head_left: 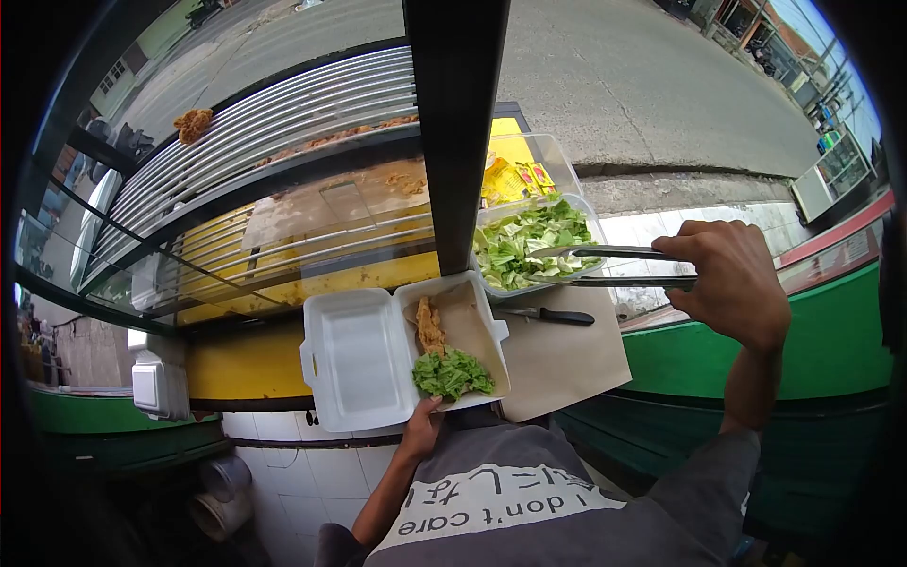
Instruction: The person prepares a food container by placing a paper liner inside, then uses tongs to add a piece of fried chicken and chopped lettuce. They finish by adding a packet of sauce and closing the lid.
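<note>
Outdoors, at a street food cart beside a grey paved road, I look down from a head camera over a yellow counter (241, 364) and a glass display case. I place everything relative to the open white foam clamshell box (354, 354) that sits on the counter near the middle of the view.

Far to the left of the box, lower down, a stack of closed foam boxes (159, 386) stands at the counter's end. Up and to the left of the box, on the slatted metal rack (283, 113) atop the case, lies one piece of fried chicken (193, 124).

The box's left half is bare. Its right half is lined with brown paper and holds a fried chicken strip (430, 326) with a heap of green lettuce (453, 374) just below it. My left hand (422, 430) grips the box's near edge right under that lettuce, thumb on the rim, fingers closed beneath.

A dark vertical post (456, 132) rises just behind the box. Immediately right of the box, a black-handled knife (553, 317) lies on a sheet of brown paper (567, 364). Above the knife, touching the box's far right corner, a clear plastic tub of chopped lettuce (529, 246) stands.

Further right, my right hand (732, 279) is closed around metal tongs (614, 266), whose tips reach left over the tub, slightly parted among the leaves.
</note>
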### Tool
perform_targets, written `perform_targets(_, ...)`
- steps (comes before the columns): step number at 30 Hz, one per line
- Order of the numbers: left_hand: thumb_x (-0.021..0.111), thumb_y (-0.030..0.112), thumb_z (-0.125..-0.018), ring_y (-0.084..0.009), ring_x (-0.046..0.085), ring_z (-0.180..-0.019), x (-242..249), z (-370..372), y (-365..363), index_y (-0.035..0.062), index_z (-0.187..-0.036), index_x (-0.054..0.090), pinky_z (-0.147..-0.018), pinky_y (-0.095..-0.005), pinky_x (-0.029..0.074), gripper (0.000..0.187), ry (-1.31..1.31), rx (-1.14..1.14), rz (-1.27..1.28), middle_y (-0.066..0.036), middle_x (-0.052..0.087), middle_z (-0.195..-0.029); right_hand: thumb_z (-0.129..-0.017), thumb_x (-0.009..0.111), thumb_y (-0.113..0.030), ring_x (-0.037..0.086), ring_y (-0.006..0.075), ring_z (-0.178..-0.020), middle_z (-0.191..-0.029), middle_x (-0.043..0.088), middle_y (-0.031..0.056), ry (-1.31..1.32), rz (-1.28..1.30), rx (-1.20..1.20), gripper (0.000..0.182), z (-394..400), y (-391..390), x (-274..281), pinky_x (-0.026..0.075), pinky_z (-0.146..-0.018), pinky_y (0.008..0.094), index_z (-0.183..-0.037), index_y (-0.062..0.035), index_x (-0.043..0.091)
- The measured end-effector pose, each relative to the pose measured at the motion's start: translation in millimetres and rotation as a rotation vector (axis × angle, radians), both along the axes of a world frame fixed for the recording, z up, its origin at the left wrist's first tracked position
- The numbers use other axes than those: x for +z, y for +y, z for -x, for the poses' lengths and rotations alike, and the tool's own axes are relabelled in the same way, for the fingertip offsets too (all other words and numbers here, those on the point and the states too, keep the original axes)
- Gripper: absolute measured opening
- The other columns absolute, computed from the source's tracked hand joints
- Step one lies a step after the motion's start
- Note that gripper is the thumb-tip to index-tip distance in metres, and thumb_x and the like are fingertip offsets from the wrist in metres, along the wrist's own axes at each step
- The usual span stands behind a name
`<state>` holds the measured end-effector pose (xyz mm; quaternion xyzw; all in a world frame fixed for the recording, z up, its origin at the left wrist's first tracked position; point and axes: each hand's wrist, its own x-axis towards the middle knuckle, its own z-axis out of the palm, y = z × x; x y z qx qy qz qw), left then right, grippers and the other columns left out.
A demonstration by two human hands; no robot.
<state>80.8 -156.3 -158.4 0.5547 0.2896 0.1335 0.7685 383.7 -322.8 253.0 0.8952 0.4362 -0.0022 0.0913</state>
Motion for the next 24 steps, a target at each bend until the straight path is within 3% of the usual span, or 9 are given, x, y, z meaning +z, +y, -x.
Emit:
perform_targets(5,0.057,-0.004,-0.090,-0.0241,0.059,-0.103,2.1,-0.8,-1.1,-0.0014,-0.115,0.055,-0.093,-0.0307,0.044,0.026,0.017,0.067,0.148,-0.015,0.061,-0.108,-0.064,0.073,-0.015,0.062,0.0299,-0.069,-0.075,0.064,0.0102,-0.052,0.184,-0.013,0.028,-14.9,23.4,-19.9,0.047,-0.067,0.0412,-0.092,-0.0123,0.074)
perform_targets(7,0.057,-0.004,-0.090,-0.0244,0.059,-0.103,8.9,-2.2,-0.1,-0.0014,-0.115,0.055,-0.093,-0.0309,0.044,0.026,0.017,0.064,0.168,-0.015,0.061,-0.108,-0.063,0.061,-0.007,0.062,0.0331,-0.063,-0.070,0.064,0.0146,-0.063,0.118,0.059,0.017,-16.1,25.2,-18.3,0.047,-0.059,0.0428,-0.077,-0.0082,0.072)
perform_targets(9,0.057,-0.004,-0.090,-0.0247,0.059,-0.103,11.3,-0.5,-0.9,-0.0014,-0.115,0.055,-0.093,-0.0311,0.044,0.026,0.019,0.063,0.192,-0.015,0.061,-0.109,-0.063,0.062,-0.008,0.061,0.0335,-0.064,-0.070,0.064,0.0156,-0.041,0.153,0.038,0.021,-13.9,24.1,-5.6,0.046,-0.061,0.0433,-0.081,-0.0074,0.073)
perform_targets(11,0.056,-0.005,-0.090,-0.0250,0.059,-0.104,11.1,3.0,-1.9,-0.0013,-0.116,0.055,-0.093,-0.0314,0.044,0.026,0.009,-0.034,-0.074,-0.015,0.061,-0.110,-0.064,0.062,-0.008,0.061,0.0339,-0.067,-0.069,0.063,0.0163,-0.120,0.079,-0.051,0.024,-8.4,17.8,3.4,0.047,-0.064,0.0440,-0.085,-0.0069,0.073)
perform_targets(15,0.045,0.005,-0.098,-0.0183,0.052,-0.115,18.8,-0.2,-0.6,-0.0043,-0.115,0.052,-0.102,-0.0334,0.040,0.021,0.107,-0.086,-0.048,-0.013,0.057,-0.118,-0.067,0.068,-0.013,0.060,0.0320,-0.075,-0.076,0.064,0.0138,-0.117,0.014,-0.110,0.025,-12.2,4.9,18.4,0.046,-0.073,0.0426,-0.090,-0.0065,0.073)
perform_targets(17,0.050,-0.005,-0.093,-0.0178,0.054,-0.111,44.6,-0.8,2.1,-0.0036,-0.113,0.052,-0.098,-0.0313,0.042,0.020,0.113,-0.207,-0.459,-0.012,0.058,-0.116,-0.067,0.071,-0.014,0.059,0.0306,-0.076,-0.079,0.065,0.0124,-0.099,-0.009,-0.114,0.029,-13.7,-0.5,20.7,0.046,-0.074,0.0416,-0.094,-0.0062,0.073)
perform_targets(20,0.054,-0.010,-0.090,-0.0189,0.057,-0.107,44.8,-2.6,2.3,-0.0037,-0.113,0.052,-0.096,-0.0305,0.043,0.025,0.103,-0.216,-0.481,-0.013,0.059,-0.115,-0.065,0.072,-0.013,0.062,0.0294,-0.073,-0.078,0.067,0.0118,-0.076,-0.059,-0.045,0.031,-16.9,-3.8,20.8,0.048,-0.071,0.0404,-0.096,-0.0057,0.073)
perform_targets(22,0.054,-0.009,-0.090,-0.0191,0.057,-0.107,57.6,-3.8,2.0,-0.0038,-0.114,0.052,-0.096,-0.0308,0.043,0.025,0.128,-0.218,-0.519,-0.013,0.059,-0.114,-0.064,0.073,-0.014,0.064,0.0283,-0.068,-0.076,0.068,0.0117,0.177,-0.131,-0.039,0.032,-17.3,-6.1,22.9,0.050,-0.067,0.0387,-0.094,-0.0052,0.073)
perform_targets(24,0.055,-0.007,-0.090,-0.0193,0.057,-0.106,51.9,-3.6,1.5,-0.0040,-0.115,0.052,-0.096,-0.0311,0.043,0.025,0.150,-0.232,-0.560,-0.013,0.060,-0.113,-0.063,0.073,-0.014,0.065,0.0279,-0.066,-0.075,0.068,0.0116,0.266,-0.099,0.052,0.031,-13.7,-4.6,21.9,0.050,-0.065,0.0382,-0.093,-0.0051,0.073)
